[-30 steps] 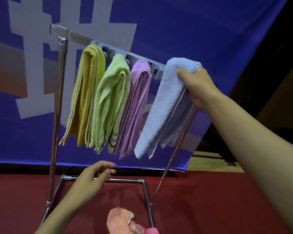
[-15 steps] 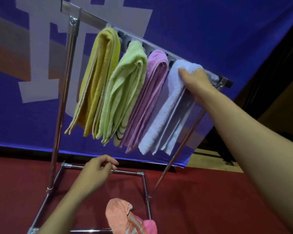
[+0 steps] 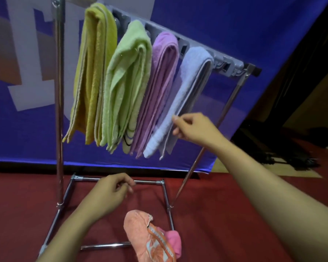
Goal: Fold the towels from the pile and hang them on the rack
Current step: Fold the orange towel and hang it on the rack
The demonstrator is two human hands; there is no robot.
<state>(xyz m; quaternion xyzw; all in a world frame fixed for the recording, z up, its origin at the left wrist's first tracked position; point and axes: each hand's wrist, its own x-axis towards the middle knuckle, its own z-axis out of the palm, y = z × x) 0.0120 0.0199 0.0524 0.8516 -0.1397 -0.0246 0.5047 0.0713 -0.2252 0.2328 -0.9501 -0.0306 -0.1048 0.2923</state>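
A metal rack [image 3: 58, 103] stands on the red cloth. Over its grey top bar [image 3: 229, 63] hang a yellow towel [image 3: 95, 72], a green towel [image 3: 127, 82], a purple towel [image 3: 159, 91] and a lavender towel [image 3: 186, 95], all folded. My right hand [image 3: 193, 129] is beside the lavender towel's lower right edge; its loosely curled fingertips touch that edge without pinching it. My left hand [image 3: 114, 191] hovers over the rack's base with relaxed, curled fingers and holds nothing. A crumpled peach towel [image 3: 144, 231] lies on a pink towel [image 3: 174, 241] inside the rack's base frame.
A blue banner [image 3: 235, 25] with large pale letters hangs right behind the rack. The red cloth [image 3: 225, 224] covers the surface below. Dark stands and cables [image 3: 292, 159] lie on the floor at the right.
My right hand has slid down from the top fold of the lavender towel to its lower edge. The view has moved closer and lower. My left hand has stayed near the base.
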